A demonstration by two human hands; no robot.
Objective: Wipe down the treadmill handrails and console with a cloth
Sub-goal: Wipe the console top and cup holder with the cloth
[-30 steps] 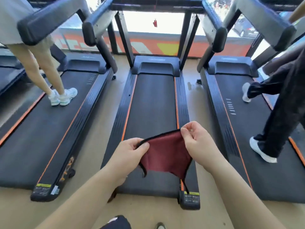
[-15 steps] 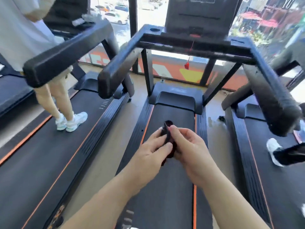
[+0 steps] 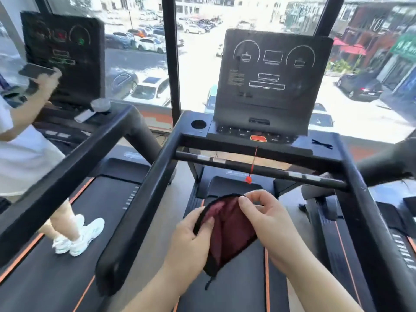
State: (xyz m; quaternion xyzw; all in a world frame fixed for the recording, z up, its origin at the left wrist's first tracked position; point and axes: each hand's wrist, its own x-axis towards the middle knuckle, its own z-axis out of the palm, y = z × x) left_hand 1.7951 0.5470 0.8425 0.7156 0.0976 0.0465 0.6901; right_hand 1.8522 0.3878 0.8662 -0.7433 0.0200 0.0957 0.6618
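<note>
A dark red cloth [image 3: 227, 230] with black edging hangs between both hands above the treadmill belt. My left hand [image 3: 191, 242] grips its lower left edge, and my right hand [image 3: 263, 217] pinches its top right corner. Ahead stands the treadmill console [image 3: 270, 79], a dark screen above a button strip with an orange stop button [image 3: 258, 138]. The left handrail [image 3: 139, 206] and right handrail [image 3: 364, 210] run toward me on either side. A crossbar [image 3: 258, 170] spans between them, above the hands.
A person in white shoes [image 3: 76, 237] stands on the treadmill to the left, holding a phone [image 3: 36, 70]. A red safety clip [image 3: 248, 179] dangles on a cord below the console. A cup holder [image 3: 198, 124] sits left of the buttons. Windows lie behind.
The view has risen from the belt to the console, now much closer. The cloth was stretched out, then bunched between my hands, and is now partly spread out between them.
</note>
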